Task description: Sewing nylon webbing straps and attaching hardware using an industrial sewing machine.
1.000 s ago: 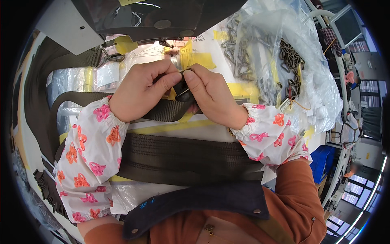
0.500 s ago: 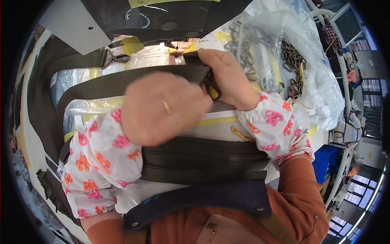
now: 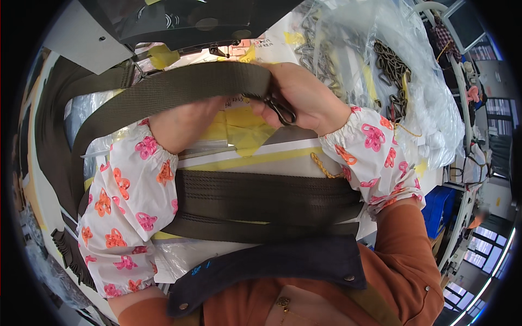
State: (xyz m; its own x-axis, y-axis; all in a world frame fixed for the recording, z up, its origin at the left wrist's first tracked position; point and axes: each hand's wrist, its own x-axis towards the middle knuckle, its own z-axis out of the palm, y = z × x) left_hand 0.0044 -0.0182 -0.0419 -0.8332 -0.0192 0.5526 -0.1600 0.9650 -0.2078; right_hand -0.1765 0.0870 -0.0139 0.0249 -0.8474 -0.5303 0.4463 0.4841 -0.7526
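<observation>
My right hand (image 3: pixel 304 98) grips an end of a dark olive webbing strap (image 3: pixel 185 79), with a dark metal buckle (image 3: pixel 283 110) hanging at its fingers. That strap loops up from the left and over my left hand (image 3: pixel 185 122), which is under it with its fingers hidden. Just beyond my hands is the dark head of a sewing machine (image 3: pixel 185 22), with yellow tape below it. Flat layers of more webbing (image 3: pixel 261 195) lie in front of me, between my floral-sleeved forearms.
A plastic bag of metal chain-like hardware (image 3: pixel 391 68) lies at the right, near a short yellow cord (image 3: pixel 326 168). A blue bin (image 3: pixel 437 212) stands at the right edge. Further webbing (image 3: pixel 54 130) lies along the left, and racks and windows show at far right.
The strap has risen and now arches over my left hand, which has moved up beneath it. My right hand has moved from the centre up and rightward, and the buckle now hangs visibly from it.
</observation>
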